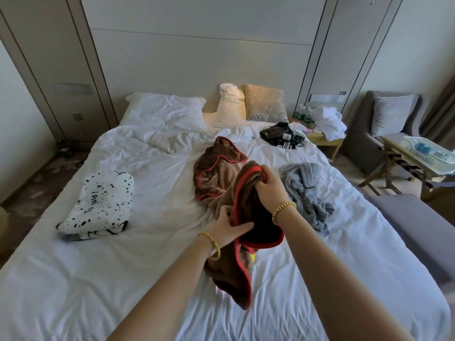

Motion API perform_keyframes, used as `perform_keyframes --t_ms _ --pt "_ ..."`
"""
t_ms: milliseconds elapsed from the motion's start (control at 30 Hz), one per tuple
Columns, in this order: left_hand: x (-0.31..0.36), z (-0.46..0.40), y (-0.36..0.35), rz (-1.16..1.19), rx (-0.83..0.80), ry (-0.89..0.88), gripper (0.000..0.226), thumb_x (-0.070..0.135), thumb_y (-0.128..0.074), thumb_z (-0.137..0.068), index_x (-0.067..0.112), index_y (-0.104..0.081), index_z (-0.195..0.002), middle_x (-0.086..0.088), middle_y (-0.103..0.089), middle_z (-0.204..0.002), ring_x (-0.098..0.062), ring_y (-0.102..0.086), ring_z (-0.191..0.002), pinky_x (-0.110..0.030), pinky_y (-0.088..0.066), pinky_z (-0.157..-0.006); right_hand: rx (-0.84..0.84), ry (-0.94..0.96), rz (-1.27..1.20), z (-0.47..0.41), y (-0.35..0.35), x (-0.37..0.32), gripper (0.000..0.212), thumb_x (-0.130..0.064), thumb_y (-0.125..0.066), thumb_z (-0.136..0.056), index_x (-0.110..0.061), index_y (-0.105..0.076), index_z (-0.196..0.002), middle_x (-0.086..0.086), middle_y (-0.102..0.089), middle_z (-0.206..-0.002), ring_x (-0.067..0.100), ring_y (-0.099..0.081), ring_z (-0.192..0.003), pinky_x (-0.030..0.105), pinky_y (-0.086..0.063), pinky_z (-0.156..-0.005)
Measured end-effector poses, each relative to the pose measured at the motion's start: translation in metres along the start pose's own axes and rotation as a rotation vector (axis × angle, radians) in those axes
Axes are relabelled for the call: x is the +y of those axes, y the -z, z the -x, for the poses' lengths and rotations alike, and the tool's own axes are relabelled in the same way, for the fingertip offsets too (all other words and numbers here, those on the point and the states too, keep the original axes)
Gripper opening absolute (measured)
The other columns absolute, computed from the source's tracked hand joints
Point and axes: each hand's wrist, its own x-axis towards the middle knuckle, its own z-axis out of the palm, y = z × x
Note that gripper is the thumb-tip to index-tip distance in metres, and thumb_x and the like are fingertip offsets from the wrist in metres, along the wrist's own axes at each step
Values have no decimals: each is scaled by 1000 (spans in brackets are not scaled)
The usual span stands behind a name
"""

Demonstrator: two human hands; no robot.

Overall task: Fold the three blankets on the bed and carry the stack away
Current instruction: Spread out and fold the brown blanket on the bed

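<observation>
Left hand [227, 228] nearest, fingers and thumb pinching red-trimmed edge of brown blanket [219, 178], lifted above middle of bed [73, 279]. Right hand [272, 184] just beyond, fist clenched round bunched corner of same blanket; loose end hangs toward foot edge, rest trails up bed centre. Spotted blanket [103, 200] folded near left edge. Grey blanket [307, 190] crumpled near right edge. Further up, black gear and cables [280, 135] near right head corner. Pillows [167, 110] along head edge. Armchair [384, 124] beyond right side.
</observation>
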Motion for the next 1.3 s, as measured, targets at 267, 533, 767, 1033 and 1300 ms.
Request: perform_keyframes --t_ms 267,533,767,1033,1300 --pt "4 -14 -15 -314 143 -55 17 26 -60 -86 18 -51 -73 -8 -60 -77 -21 -55 -74 -31 -42 -73 90 -83 -142 5 15 2 36 5 -36 -83 -26 -53 -90 0 -53 -67 14 -48 -57 18 -40 -48" --pt "-3 -10 -19 -248 80 -116 18 15 -62 -86 26 -53 -96 2 -62 -92 -7 -58 -82 -11 -47 -69 95 -224 -205 -1 31 9 44 10 -30 -83 -14 -53 -113 9 -50 -71 21 -45 -61 28 -37 -55" --pt "8 -4 -36 -69 -53 72 74 8 -59 -83 21 -22 -145 0 -42 -135 -20 -47 -118 -34 -44 -100 9 -206 -177 9 20 8 43 8 -32 -82 -19 -54 -106 7 -54 -72 24 -51 -67 35 -42 -62" --pt "4 -4 -55 -181 -121 188 51 26 -49 -94 13 -35 -141 -4 -57 -124 -24 -55 -113 -32 -43 -101 70 -202 -227 13 30 9 32 8 -34 -86 -14 -53 -97 4 -47 -65 15 -42 -53 24 -35 -49" --pt "27 -8 -2 -152 487 109 30 18 -44 -95 4 -62 -114 -20 -62 -119 -34 -57 -111 -35 -43 -91 -53 -429 645 22 61 53 54 -18 -54 -87 -9 -31 -136 18 -57 -119 33 -56 -107 33 -42 -80"
